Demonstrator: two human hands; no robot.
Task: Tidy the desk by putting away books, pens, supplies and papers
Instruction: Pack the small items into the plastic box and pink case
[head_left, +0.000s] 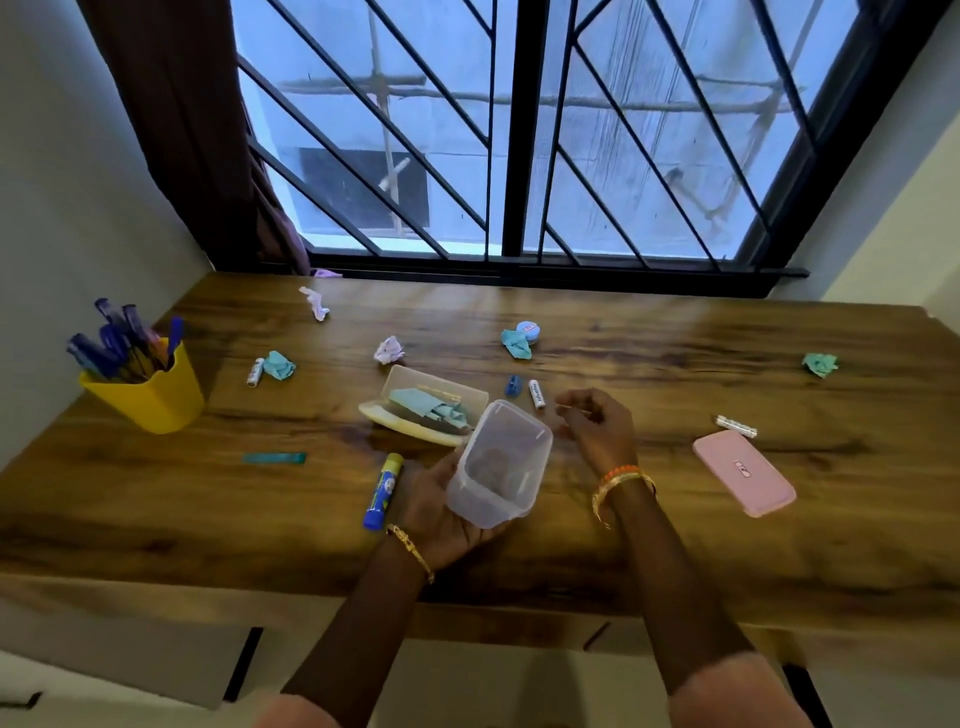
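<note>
My left hand (436, 512) grips a clear plastic container (498, 465) from below, tilted with its mouth toward the window, just above the wooden desk (675, 519). My right hand (597, 428) hovers to its right and pinches a thin stick between thumb and fingers. Behind the container a second clear box (470, 395) lies on its side with teal paper and thin sticks inside. A blue glue stick (383, 491), a blue sharpener (512, 385) and a white eraser (537, 394) lie close by.
A yellow cup (156, 395) of blue pens stands at the left. Crumpled teal paper (279, 365) and white paper (388, 349) are scattered about. A pink case (744, 473), a teal ruler (274, 458) and a round blue tin (529, 331) lie on the desk.
</note>
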